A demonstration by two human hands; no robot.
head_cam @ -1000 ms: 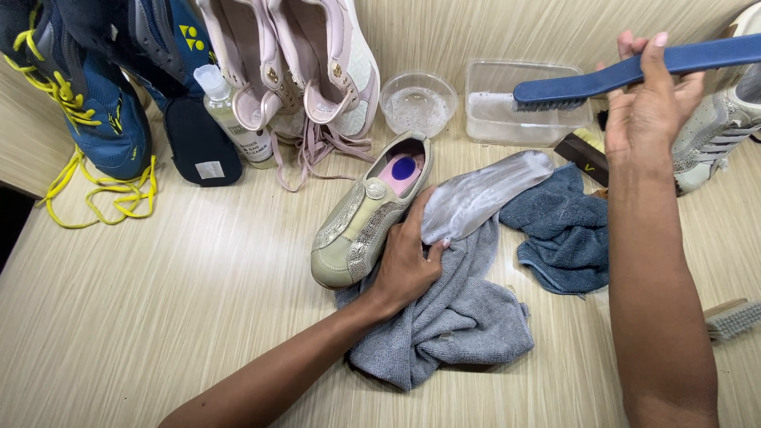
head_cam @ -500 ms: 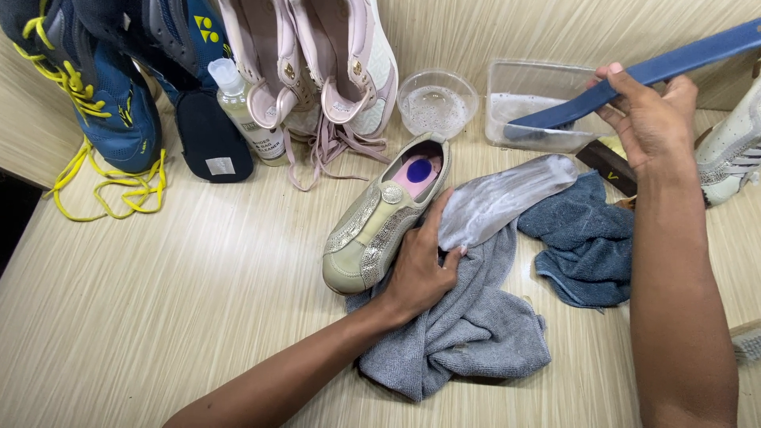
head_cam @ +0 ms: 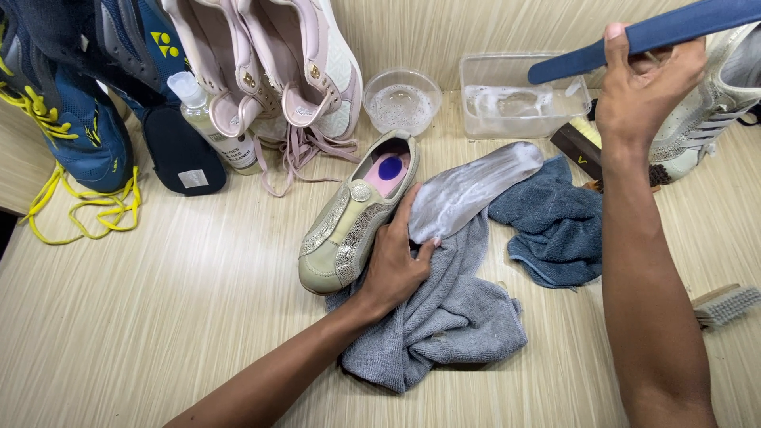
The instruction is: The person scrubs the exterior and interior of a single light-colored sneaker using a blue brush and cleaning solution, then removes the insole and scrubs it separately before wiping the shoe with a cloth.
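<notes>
Grey, foam-coated insole (head_cam: 474, 190) lies on a grey cloth (head_cam: 444, 317) at mid worktop (head_cam: 158, 317), toe end pointing up-right. Left hand (head_cam: 392, 261) rests on the insole's heel end; fingers spread and bent, thumb on the insole's lower edge, palm over the cloth. A beige low shoe (head_cam: 349, 230) with a glittery strap sits just left of that hand, touching it; its pink lining with a blue spot is visible.

Right hand (head_cam: 646, 87) is raised at upper right, fingers closed around the handle of a blue brush (head_cam: 634, 40), thumb on top. Brush head is out of frame; bristles not visible.

Behind: clear rectangular tub (head_cam: 519, 103) with foamy water, a small clear round bowl (head_cam: 400, 99) beside it. Darker blue cloth (head_cam: 555, 226) lies right of the insole, touching its tip. A wooden brush (head_cam: 725, 303) at right edge. Pink-white sneakers (head_cam: 293, 71), a blue shoe with yellow laces (head_cam: 71, 135) and a pale bottle (head_cam: 210, 123) stand along the back left.
</notes>
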